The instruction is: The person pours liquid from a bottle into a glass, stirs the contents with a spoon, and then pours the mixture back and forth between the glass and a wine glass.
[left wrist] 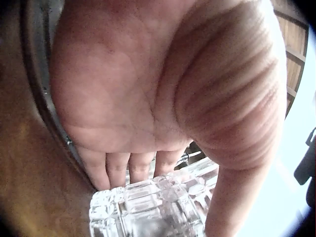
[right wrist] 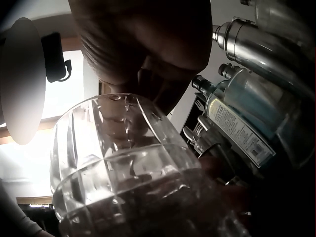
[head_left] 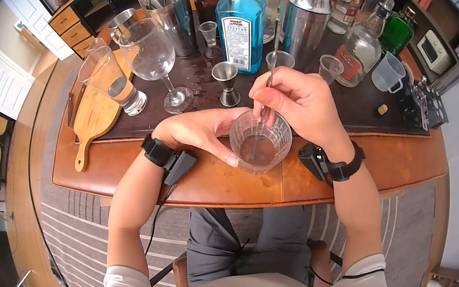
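Note:
A clear cut-glass mixing glass [head_left: 258, 158] stands near the front edge of the table with clear liquid low inside. My left hand [head_left: 199, 130] holds it from the left, thumb along the near side and fingers behind, as the left wrist view also shows of the ribbed glass wall [left wrist: 148, 205]. Above the rim, my right hand [head_left: 308, 104] pinches a long thin metal bar spoon [head_left: 278, 36] that runs upright down into the glass. From the right wrist view, the fingers reach down behind the glass rim [right wrist: 118, 96].
Behind the glass stand a jigger [head_left: 227, 81], a blue gin bottle [head_left: 240, 27], a steel shaker [head_left: 306, 25] and several other bottles. To the left are a stemmed balloon glass [head_left: 148, 53], a tilted tall glass [head_left: 114, 83] and a wooden board [head_left: 95, 116]. A plastic measuring cup [head_left: 388, 72] sits right.

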Demonstrator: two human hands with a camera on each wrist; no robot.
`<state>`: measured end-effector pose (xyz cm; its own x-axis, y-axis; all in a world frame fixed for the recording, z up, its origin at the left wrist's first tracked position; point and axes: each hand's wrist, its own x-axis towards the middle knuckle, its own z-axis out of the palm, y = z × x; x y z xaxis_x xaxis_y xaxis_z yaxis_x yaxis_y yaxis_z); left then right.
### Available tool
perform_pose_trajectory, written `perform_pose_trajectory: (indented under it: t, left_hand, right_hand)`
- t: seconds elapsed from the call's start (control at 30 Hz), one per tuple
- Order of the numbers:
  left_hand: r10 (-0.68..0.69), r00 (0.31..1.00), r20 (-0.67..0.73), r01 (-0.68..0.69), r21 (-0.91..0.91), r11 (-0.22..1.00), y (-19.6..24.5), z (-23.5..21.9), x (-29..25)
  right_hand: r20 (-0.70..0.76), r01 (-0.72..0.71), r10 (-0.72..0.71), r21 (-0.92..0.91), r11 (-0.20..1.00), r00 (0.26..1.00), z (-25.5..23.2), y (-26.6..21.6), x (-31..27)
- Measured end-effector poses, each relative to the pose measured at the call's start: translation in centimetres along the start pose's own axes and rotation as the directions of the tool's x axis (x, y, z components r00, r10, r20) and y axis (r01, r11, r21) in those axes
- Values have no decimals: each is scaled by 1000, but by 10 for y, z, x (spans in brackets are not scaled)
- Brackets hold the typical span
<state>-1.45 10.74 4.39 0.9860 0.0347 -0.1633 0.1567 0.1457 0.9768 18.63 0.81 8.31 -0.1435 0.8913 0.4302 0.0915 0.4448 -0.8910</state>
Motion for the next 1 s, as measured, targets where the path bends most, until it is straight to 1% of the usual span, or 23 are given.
perform_pose_trajectory:
  t: [0.07,0.1,0.17,0.2,0.27,0.3,0.37,0.4,0.47,0.5,0.57,0.6,0.63,0.67,0.7,0.77,0.83,0.9,0.93,1.0]
  left_hand:
    - [8,1000,-6,-8,-10,1000,1,1,0]
    - [15,1000,-11,-16,-18,1000,1,2,0]
    - [9,1000,-4,-9,-19,1000,1,1,0]
    - [4,1000,3,-4,-21,1000,0,1,0]
    - [1,1000,1,-1,-26,1000,-1,1,1]
    - [-3,1000,-2,3,-30,1000,-1,1,1]
    - [3,1000,-2,-3,-16,1000,1,1,0]
    - [8,1000,-3,-8,-5,1000,2,2,0]
    - [22,1000,-8,-22,-8,1000,0,1,0]
    - [37,999,-14,-37,-11,999,-1,1,0]
    - [14,1000,-18,-14,-23,1000,1,3,0]
    - [-11,1000,-20,11,-35,999,2,3,0]
    - [-12,1000,-19,11,-35,999,2,3,-1]
    - [-1,1000,7,1,-34,999,1,1,0]
    - [11,999,34,-10,-32,999,0,0,0]
    - [15,999,42,-15,-13,1000,-1,-2,0]
    - [20,999,49,-20,8,1000,-1,-2,0]
    - [9,999,49,-8,-25,1000,-2,-1,-1]
    - [9,999,49,-8,-25,1000,-1,0,0]
    - [2,1000,-11,-3,-50,999,0,2,0]
  right_hand:
    - [53,-2,8,-111,994,999,-3,-3,0]
    - [53,-2,8,-110,994,999,-3,-2,0]
    - [-84,75,-93,-191,979,992,-4,3,2]
    - [-85,74,-92,-191,979,992,-4,5,2]
    - [-152,93,-108,-102,990,983,-2,10,4]
    - [-152,94,-109,-101,990,982,-1,9,4]
    - [-88,-4,7,35,999,996,2,6,2]
    - [-87,-4,7,36,999,996,3,4,1]
    - [-11,-33,33,12,999,999,2,2,0]
    - [-8,-33,34,12,999,999,0,-1,0]
    - [-20,-48,46,-128,991,999,-3,-6,0]
    - [-19,-47,45,-127,991,999,-3,-5,1]
    - [-62,-36,28,-121,992,998,-3,-3,2]
    - [-105,-24,12,-116,993,994,-3,0,2]
    - [-105,-25,12,-117,993,994,-2,2,3]
    - [-130,16,-17,-10,1000,991,0,7,4]
    - [-110,20,-18,10,1000,994,2,9,4]
    - [-90,21,-18,32,999,996,2,8,3]
    - [-75,-2,4,19,1000,997,2,6,3]
    - [-60,-25,25,5,1000,998,1,2,2]
